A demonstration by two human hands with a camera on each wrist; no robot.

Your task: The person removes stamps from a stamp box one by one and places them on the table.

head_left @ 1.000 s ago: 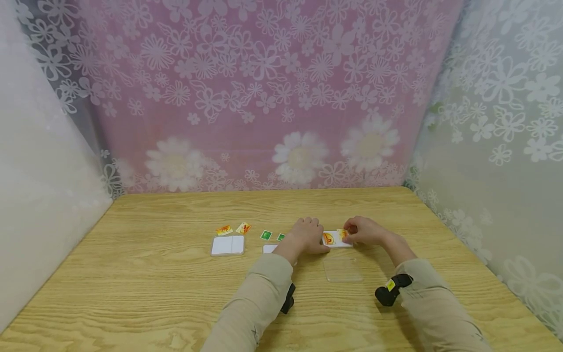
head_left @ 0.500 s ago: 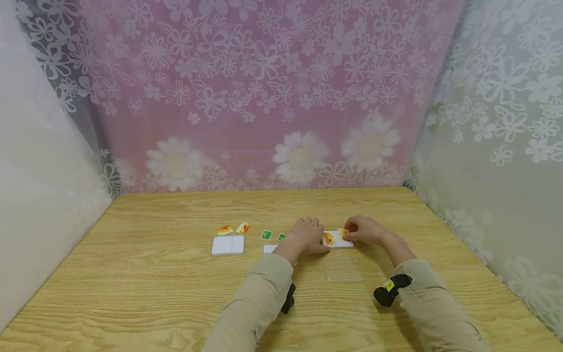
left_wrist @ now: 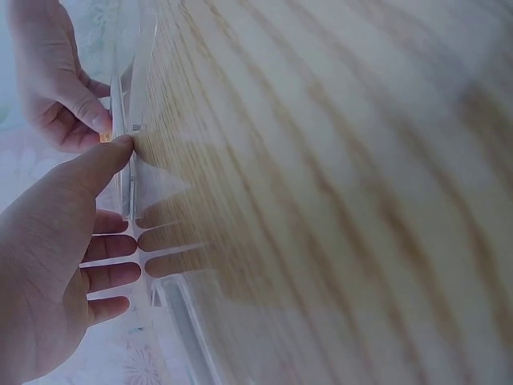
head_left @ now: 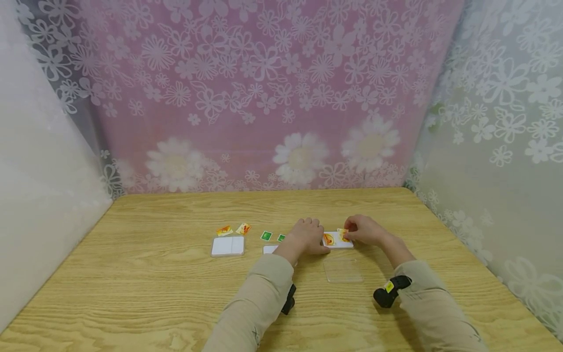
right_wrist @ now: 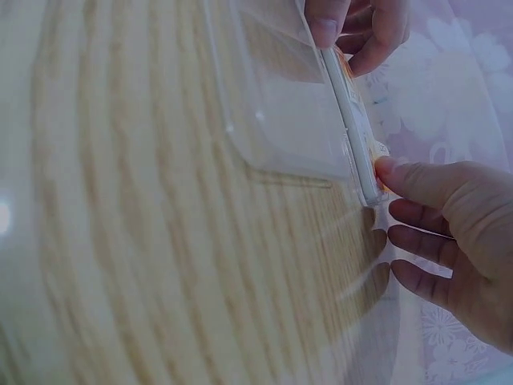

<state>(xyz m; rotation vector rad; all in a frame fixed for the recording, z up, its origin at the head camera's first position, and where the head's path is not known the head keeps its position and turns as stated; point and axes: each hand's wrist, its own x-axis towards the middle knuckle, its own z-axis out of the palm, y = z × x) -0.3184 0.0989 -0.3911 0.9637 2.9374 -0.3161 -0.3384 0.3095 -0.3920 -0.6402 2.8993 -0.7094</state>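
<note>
My left hand (head_left: 303, 237) grips the left end of a small flat white case (head_left: 337, 245), its thumb on the near edge and fingers over the far side. One orange-and-yellow printed card (head_left: 328, 239) lies on the case's left half. My right hand (head_left: 366, 230) pinches a second orange-and-yellow card (head_left: 341, 235) between thumb and forefinger, over the case's right half. In the right wrist view the thumb presses that card against the white case (right_wrist: 362, 164), while the other fingers hang beside its end. A clear plastic lid (head_left: 344, 272) lies just in front of the case.
Left of my hands, another white case (head_left: 227, 246) sits below two orange cards (head_left: 224, 230). A third white case (head_left: 269, 249) is partly hidden by my left arm, with two green cards (head_left: 266, 235) behind it. A floral curtain (head_left: 264, 98) hangs at the table's far edge.
My left hand keeps its place on the case. My right hand and its card shift only very slightly at the case's right half.
</note>
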